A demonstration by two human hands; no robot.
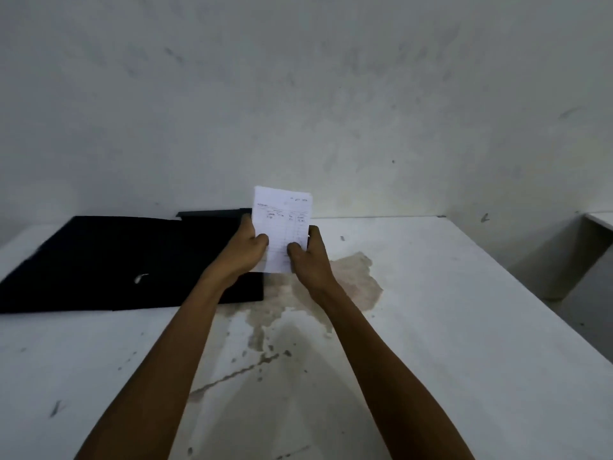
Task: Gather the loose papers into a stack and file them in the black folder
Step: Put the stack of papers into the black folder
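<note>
Left hand point(247, 250), right hand point(306, 257): pinching papers point(282, 224) upright by side edges | light, floppy; grip low | folder point(99, 260) open on table point(431, 310)

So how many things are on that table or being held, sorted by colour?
Black: 1, the folder, lying open on the white table.
White: 1, the stack of papers, held upright by the left hand and right hand; its sheets cannot be counted.
Total: 2
</note>
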